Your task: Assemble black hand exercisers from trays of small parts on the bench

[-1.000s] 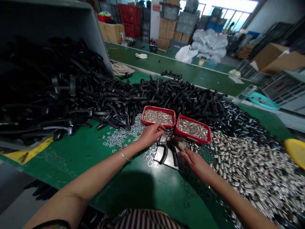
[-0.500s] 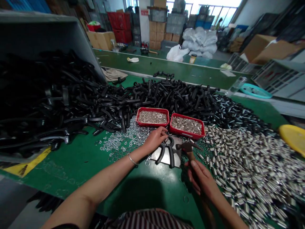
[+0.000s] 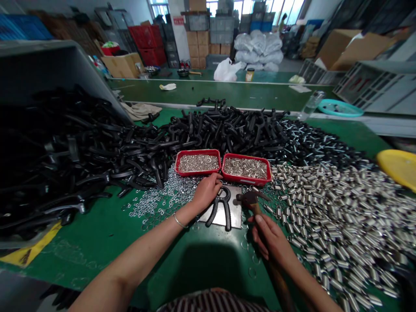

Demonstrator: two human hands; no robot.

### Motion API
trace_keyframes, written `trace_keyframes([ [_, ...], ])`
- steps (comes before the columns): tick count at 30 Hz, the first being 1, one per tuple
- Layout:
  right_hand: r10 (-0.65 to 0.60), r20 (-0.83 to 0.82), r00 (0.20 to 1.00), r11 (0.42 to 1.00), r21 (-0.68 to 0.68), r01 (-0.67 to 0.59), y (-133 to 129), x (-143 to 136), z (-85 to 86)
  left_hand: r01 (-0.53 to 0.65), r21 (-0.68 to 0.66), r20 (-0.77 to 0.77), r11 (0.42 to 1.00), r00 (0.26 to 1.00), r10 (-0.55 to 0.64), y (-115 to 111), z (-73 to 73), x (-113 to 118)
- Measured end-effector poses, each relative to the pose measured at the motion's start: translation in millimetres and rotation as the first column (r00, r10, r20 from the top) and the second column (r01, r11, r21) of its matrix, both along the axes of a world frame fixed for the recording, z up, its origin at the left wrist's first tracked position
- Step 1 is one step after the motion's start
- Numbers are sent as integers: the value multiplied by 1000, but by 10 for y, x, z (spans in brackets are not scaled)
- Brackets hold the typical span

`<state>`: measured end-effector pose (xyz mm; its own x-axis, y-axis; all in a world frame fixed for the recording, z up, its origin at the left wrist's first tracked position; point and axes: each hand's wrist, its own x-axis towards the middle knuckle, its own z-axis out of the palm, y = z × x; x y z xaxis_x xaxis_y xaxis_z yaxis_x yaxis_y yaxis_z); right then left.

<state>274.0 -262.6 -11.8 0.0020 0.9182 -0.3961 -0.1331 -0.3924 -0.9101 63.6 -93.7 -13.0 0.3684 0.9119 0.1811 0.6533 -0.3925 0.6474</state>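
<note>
A black hand grip (image 3: 228,213) with two legs and a round top lies on a flat metal plate (image 3: 237,216). At its upper left is my left hand (image 3: 206,191), fingers bent and pinched together; whatever is between the fingertips is hidden. My right hand (image 3: 271,236) is wrapped round the wooden handle of a hammer (image 3: 251,198). The hammer's dark head hovers at the plate's right edge, apart from the hand grip. Just behind the plate stand two red trays, the left tray (image 3: 197,174) with tiny metal parts and the right tray (image 3: 246,179) with small pins.
Black grip handles (image 3: 224,130) are heaped behind the trays and spill from a grey bin (image 3: 97,73) on the left. Silver springs (image 3: 328,216) cover the right side. Small metal nuts (image 3: 156,197) lie left of the plate. A yellow lid (image 3: 398,167) sits far right.
The whole view has shifted, so the bench things appear slightly further left. Both hands stay near the hand grip, and the hammer remains in my right hand beside the plate.
</note>
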Motion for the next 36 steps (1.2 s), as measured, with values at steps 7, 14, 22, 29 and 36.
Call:
trace_keyframes([
  [7,33,18,999,999,-3,-33,21,-35,20,212,285,-350,935,931,-104,-44,-46,43],
  [14,97,122,988,995,14,-100,71,11,62,419,352,-571,837,805,-163,-65,-91,62],
  [22,247,568,785,924,105,-367,469,156,647,65,295,-213,953,977,0,-271,5,-215],
  [29,248,782,572,844,115,-523,1015,-39,655,146,128,-372,981,924,-88,-522,76,-389],
  [36,273,795,542,814,109,-570,1217,-54,536,122,103,-372,987,925,-76,-484,44,-350],
])
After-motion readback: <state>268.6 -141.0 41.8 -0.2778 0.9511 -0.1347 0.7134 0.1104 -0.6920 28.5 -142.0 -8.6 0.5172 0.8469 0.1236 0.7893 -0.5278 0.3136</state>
